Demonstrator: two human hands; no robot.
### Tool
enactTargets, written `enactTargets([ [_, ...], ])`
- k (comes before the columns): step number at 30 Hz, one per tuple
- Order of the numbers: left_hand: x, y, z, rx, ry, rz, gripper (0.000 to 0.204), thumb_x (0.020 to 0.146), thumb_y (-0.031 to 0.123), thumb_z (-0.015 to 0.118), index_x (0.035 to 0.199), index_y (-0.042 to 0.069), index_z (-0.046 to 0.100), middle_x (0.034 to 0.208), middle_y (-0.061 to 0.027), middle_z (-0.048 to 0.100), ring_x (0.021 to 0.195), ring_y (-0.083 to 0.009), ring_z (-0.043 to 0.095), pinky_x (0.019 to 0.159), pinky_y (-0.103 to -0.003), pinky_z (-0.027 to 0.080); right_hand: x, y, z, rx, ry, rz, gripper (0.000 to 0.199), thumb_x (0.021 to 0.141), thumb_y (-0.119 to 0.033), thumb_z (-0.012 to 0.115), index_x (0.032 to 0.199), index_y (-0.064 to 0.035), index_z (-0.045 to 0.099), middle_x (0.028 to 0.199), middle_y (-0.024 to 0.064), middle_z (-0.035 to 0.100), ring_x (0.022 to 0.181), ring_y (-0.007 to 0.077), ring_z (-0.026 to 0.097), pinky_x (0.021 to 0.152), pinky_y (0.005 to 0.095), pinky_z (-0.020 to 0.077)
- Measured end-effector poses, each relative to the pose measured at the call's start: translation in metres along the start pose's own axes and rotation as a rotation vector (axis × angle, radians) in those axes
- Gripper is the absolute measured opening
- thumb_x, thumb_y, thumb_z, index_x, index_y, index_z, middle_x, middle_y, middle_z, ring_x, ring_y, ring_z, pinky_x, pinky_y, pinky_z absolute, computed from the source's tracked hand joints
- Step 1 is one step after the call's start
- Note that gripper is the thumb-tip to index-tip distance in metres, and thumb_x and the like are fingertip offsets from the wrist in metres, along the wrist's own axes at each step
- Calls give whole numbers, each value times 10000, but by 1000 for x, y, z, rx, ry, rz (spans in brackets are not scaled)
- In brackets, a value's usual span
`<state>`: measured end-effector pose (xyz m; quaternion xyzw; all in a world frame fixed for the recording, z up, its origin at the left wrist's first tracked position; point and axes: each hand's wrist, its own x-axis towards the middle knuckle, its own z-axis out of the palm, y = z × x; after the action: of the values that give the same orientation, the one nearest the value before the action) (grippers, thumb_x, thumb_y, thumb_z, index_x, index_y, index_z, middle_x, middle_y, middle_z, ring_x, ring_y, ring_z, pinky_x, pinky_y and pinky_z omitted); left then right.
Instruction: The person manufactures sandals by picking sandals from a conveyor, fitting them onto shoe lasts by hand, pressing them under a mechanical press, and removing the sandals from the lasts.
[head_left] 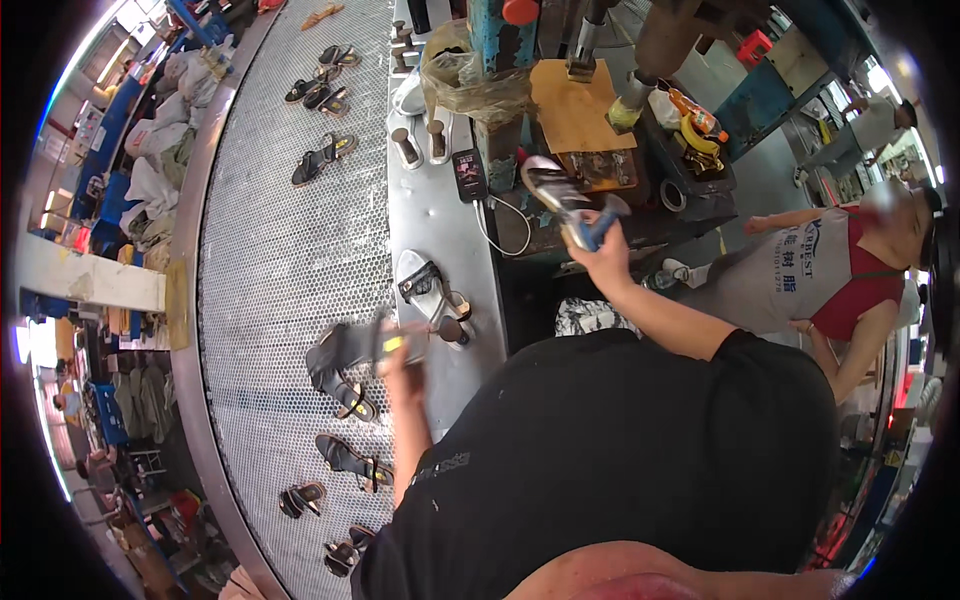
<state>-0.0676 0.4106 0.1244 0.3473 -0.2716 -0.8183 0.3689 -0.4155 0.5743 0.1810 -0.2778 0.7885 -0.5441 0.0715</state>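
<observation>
My right hand (604,258) is closed around the heel end of a shoe last (548,182) with dark straps across it and a blue-grey post. It is held up beside the press. My left hand (402,378), partly smeared by motion, grips a black sandal (362,347) with a yellow mark on its insole, over the edge of the mesh conveyor (270,280). Another sandal (352,396) lies just below it. On the metal ledge (430,215) between my hands lies a pale last with black straps (422,279), its post toward me.
Several black sandals (324,160) are spread along the conveyor. More lasts with posts (406,148) stand by a phone with a white cable (469,175). A blue press (500,45) with a plastic bag is ahead. A co-worker (800,270) stands at the right, near a tray with bananas (697,135).
</observation>
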Motion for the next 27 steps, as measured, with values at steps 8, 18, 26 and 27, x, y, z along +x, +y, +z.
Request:
enactTargets([
  [8,70,-46,99,-181,-87,-139,241,904,108,535,1113,-10,545,1094,-171,611,1033,-287,603,948,-454,490,-35,-60,24,471,-589,-44,559,708,-62,736,1208,-15,489,1283,81,542,1129,150,509,986,307,404],
  [18,51,-97,190,228,-314,-106,404,970,333,522,1178,-13,555,1109,-113,631,1030,-240,618,908,-370,497,-34,-16,-50,327,-703,-136,565,665,-73,765,1139,-33,459,1304,97,517,1157,193,505,1019,334,377],
  [26,53,-129,222,790,-387,169,612,968,210,553,1497,125,259,802,-31,556,669,-96,546,611,-225,465,67,75,-34,-216,163,-300,509,676,-145,800,1044,0,479,920,202,596,848,378,616,751,406,487],
  [27,56,-126,215,785,-379,159,592,961,203,565,1482,116,297,795,-22,550,667,-92,535,609,-222,457,93,92,-27,-246,158,-201,554,673,-172,796,1082,7,467,979,215,587,915,430,586,789,441,476],
])
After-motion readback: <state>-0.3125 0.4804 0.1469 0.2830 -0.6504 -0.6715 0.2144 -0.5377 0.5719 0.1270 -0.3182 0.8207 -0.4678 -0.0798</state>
